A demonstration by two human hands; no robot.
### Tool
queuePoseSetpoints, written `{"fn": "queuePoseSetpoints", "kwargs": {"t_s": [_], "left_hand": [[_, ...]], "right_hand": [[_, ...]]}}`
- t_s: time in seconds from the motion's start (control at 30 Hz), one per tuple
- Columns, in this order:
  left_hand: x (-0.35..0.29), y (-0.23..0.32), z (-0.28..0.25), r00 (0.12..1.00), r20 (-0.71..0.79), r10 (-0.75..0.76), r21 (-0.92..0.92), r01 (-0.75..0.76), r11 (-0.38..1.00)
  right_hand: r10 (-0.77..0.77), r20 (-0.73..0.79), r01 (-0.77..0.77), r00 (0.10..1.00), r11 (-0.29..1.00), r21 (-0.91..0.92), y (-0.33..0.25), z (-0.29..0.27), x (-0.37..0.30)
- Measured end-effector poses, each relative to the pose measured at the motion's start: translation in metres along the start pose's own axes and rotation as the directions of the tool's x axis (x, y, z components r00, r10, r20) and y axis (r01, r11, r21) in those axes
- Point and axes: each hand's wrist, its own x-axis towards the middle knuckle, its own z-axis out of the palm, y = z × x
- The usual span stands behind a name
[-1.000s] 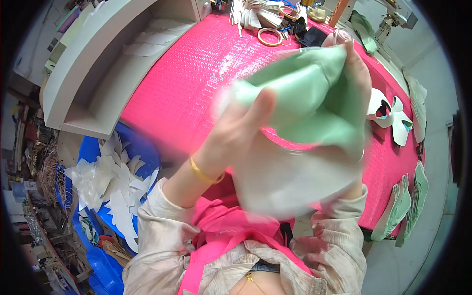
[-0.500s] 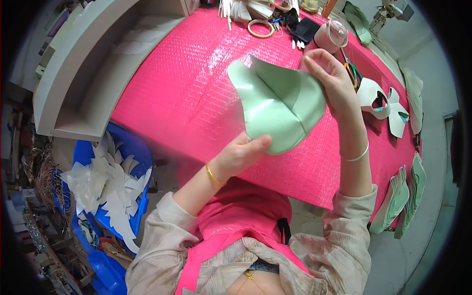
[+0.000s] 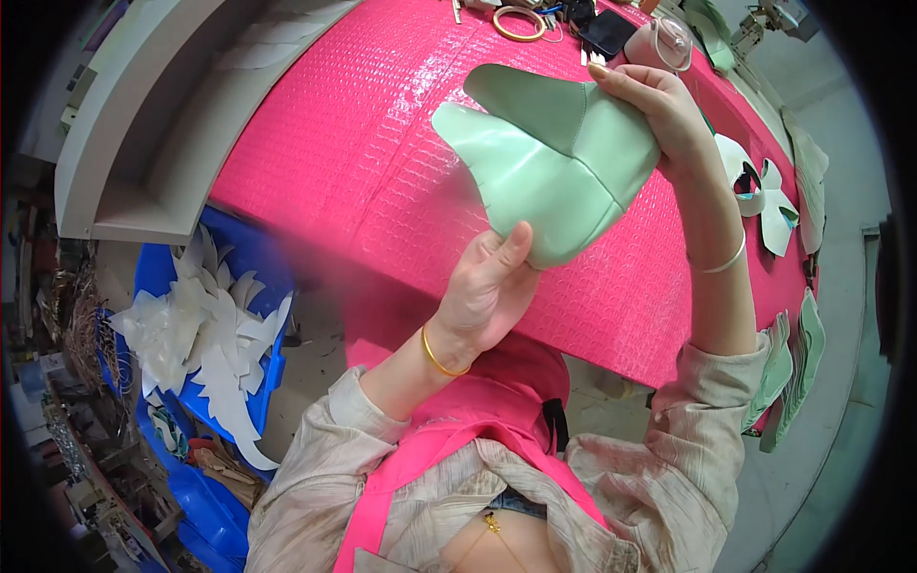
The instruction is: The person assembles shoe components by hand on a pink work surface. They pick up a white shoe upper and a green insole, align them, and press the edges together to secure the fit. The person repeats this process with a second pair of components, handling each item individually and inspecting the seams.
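Above the table I hold a pale green shoe upper (image 3: 544,181) of smooth leather-like sheet. A stitched seam crosses it, and its two flaps stand apart at the upper left. My left hand (image 3: 492,277) grips its lower edge, thumb on top and fingers underneath. My right hand (image 3: 664,110) pinches its upper right edge between thumb and fingers. Some of the right fingers are hidden behind the piece.
A pink textured cover (image 3: 344,143) lies over the table. At the back are a tan ring (image 3: 519,24), a black flat object (image 3: 607,35) and a thread cone (image 3: 659,45). White cut pieces (image 3: 764,205) and green stacks (image 3: 798,372) lie right. A blue bin (image 3: 272,382) holds white scraps.
Both hands have shifted a little to the right with the shoe upper, and it has turned so its flaps spread further apart. My left hand has rolled, with its thumb now pointing up.
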Motion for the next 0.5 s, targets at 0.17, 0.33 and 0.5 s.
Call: {"fn": "queuePoseSetpoints", "kwargs": {"t_s": [0.17,0.33,0.5], "left_hand": [[-0.014,-0.002,-0.005,0.977,-0.052,-0.205,-0.142,0.196,0.970],[0.004,-0.009,-0.028,0.965,0.084,-0.249,-0.348,0.263,0.900],[-0.010,-0.002,-0.074,0.930,-0.357,-0.090,0.017,0.103,0.995]], "right_hand": [[-0.024,0.139,0.033,0.990,0.997,-0.064,-0.017,0.013,-0.014],[-0.087,0.563,0.272,0.822,0.928,-0.254,-0.028,0.012,-0.019],[-0.220,0.544,0.581,0.810,0.427,-0.693,-0.019,0.004,-0.039]]}}
